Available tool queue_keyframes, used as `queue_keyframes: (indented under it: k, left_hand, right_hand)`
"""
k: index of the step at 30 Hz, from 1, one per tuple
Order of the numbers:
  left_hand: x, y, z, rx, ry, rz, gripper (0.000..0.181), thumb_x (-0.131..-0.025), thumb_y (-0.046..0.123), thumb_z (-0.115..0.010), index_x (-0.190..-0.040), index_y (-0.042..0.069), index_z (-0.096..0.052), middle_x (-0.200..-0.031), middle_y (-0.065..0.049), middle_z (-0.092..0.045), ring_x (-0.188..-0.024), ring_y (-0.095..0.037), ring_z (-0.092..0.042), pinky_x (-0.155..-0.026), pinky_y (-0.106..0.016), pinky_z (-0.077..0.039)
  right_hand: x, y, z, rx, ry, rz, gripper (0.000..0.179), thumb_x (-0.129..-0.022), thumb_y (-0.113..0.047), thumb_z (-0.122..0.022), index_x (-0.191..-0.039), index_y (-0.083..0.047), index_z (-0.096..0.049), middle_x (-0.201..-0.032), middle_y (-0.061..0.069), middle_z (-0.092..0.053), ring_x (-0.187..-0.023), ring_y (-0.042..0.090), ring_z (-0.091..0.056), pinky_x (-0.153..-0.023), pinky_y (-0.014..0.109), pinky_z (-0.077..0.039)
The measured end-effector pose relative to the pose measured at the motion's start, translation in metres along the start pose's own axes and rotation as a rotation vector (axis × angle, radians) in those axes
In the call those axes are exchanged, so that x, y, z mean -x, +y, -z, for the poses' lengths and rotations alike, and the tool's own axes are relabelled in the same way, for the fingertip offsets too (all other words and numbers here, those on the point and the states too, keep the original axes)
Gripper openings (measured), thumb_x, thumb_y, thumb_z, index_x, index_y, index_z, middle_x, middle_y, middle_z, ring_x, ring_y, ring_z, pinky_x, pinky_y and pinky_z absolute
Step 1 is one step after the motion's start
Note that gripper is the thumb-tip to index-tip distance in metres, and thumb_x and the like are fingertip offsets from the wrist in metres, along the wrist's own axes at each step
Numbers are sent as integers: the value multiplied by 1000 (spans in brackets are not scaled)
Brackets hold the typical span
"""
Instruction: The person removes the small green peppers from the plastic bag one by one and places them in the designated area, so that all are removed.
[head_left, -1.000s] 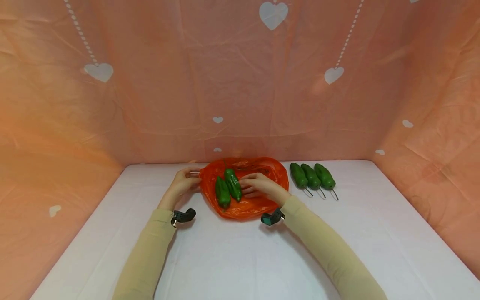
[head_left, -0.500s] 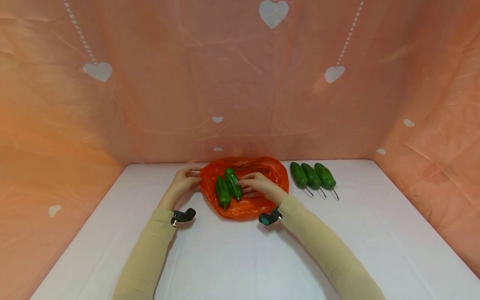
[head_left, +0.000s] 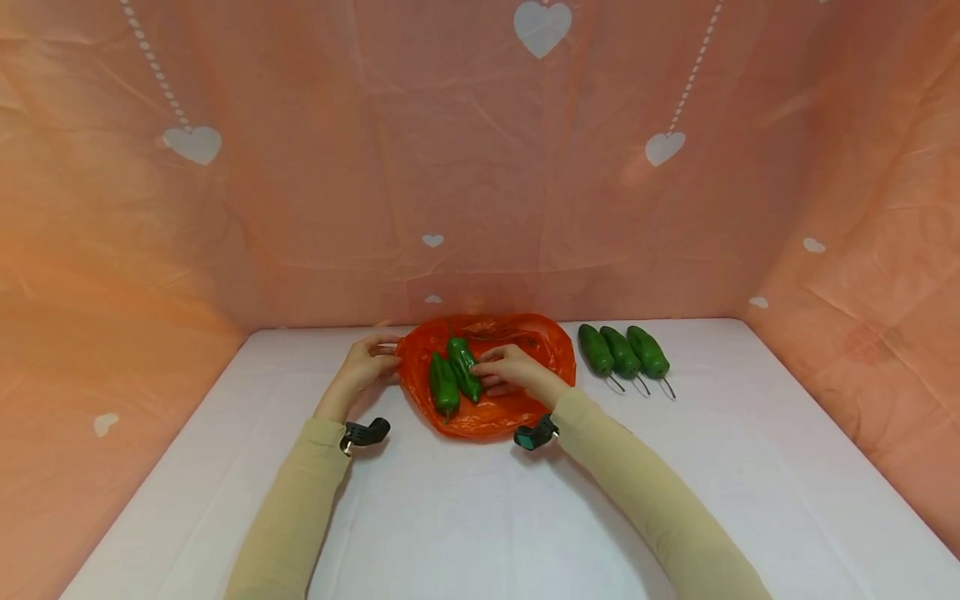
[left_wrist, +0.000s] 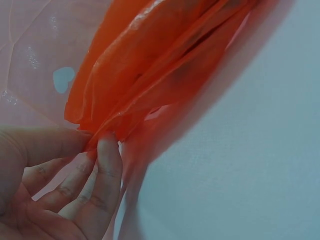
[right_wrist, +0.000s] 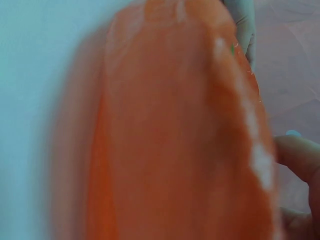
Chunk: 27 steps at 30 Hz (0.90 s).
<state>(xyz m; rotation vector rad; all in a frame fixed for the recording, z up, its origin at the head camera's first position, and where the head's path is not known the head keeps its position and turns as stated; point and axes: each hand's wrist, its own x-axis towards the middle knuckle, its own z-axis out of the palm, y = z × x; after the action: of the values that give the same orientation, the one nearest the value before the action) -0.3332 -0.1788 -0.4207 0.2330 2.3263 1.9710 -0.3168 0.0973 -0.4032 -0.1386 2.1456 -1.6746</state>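
An orange-red plastic bag [head_left: 517,417] lies spread wide on the table, its mouth facing up. Two green peppers [head_left: 444,387] lie side by side in its left half. My left hand [head_left: 365,365] pinches the bag's left edge; the left wrist view shows thumb and fingers [left_wrist: 109,162] closing on the gathered plastic. Over the bag, my right hand [head_left: 517,369] reaches in with its fingertips right at the right-hand pepper [head_left: 463,367], fingers fairly straight. In the right wrist view, the blurred bag wall [right_wrist: 170,125] hides the peppers and most of that hand.
Three more green peppers [head_left: 621,352] with long stems lie in a row right of the bag. A white cloth covers the table [head_left: 450,517]. Pink-orange sheeting [head_left: 480,167] with white hearts rises behind and on both sides.
My right hand has edged slightly left, its fingertips coming over the right-hand pepper. The left hand keeps its pinch on the bag, and the peppers lie as before.
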Motion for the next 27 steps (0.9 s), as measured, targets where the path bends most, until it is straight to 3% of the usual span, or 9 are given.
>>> queue_keyframes:
  k: [8, 27]
  left_hand:
    - [0, -2, 0, 5, -1, 2, 44, -89, -9, -53, -131, -14, -43, -120, -33, -52, -74, -10, -63, -66, -26, -57]
    - [-1, -1, 0, -30, 12, 17, 43, -90, -6, -54, -132, -11, -46, -121, -32, -52, -77, -12, -63, -69, -26, -56]
  right_hand:
    - [1, -2, -3, 62, 36, -2, 40, -89, -16, -69, -121, 5, -57, -99, 11, -66, -82, 23, -65, -75, 37, -57]
    - [-5, 0, -9, 135, 102, -19, 36, -83, -16, -75, -111, 3, -62, -98, 10, -61, -76, 18, -60, -70, 32, -57]
